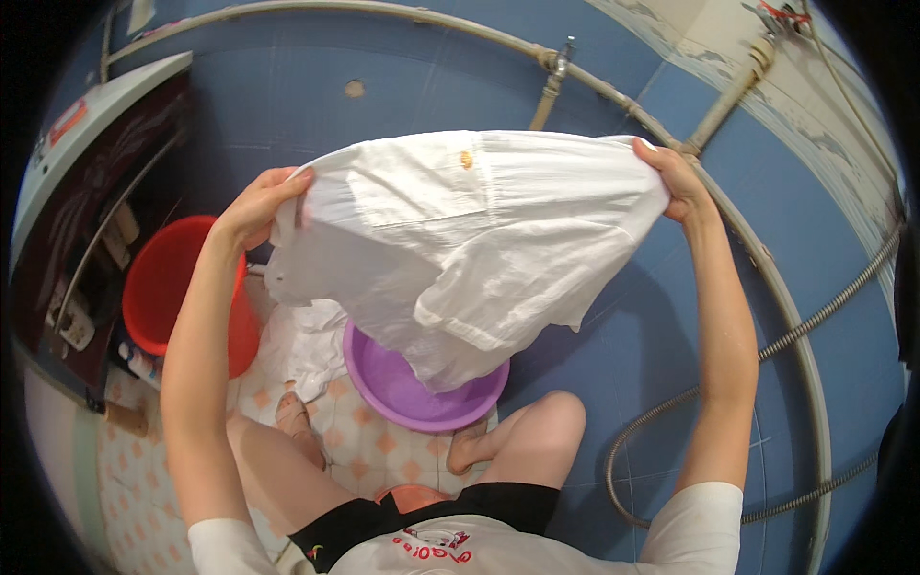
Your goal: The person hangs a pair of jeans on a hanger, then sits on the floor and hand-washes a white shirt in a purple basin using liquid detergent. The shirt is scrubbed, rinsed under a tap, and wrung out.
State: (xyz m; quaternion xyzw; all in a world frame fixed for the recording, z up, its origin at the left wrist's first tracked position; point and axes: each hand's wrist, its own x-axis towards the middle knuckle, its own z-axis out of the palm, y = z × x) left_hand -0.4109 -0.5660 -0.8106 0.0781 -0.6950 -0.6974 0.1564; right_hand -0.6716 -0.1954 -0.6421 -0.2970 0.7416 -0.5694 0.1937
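Observation:
A white cloth garment (pixel 532 237) with gathered seams and what looks like a short sleeve is stretched wide in front of me. Near its top edge is a small orange-yellow mark (pixel 466 159). My left hand (pixel 267 205) pinches one end of the garment between thumb and fingers. At the other end, my right hand (pixel 672 176) grips the fabric, with the thumb on top. The lower folds hang over a purple plastic basin (pixel 424 420) on the floor and hide part of it; whether they touch it I cannot tell. Another white cloth (pixel 309 352) lies crumpled on the floor beside the basin.
A red plastic bucket (pixel 244 338) stands left of the basin, partly behind my left forearm. A dark cabinet (pixel 108 172) is at far left. Pipes (pixel 604 86) run along the blue tiled wall, and a flexible metal hose (pixel 826 316) loops at right.

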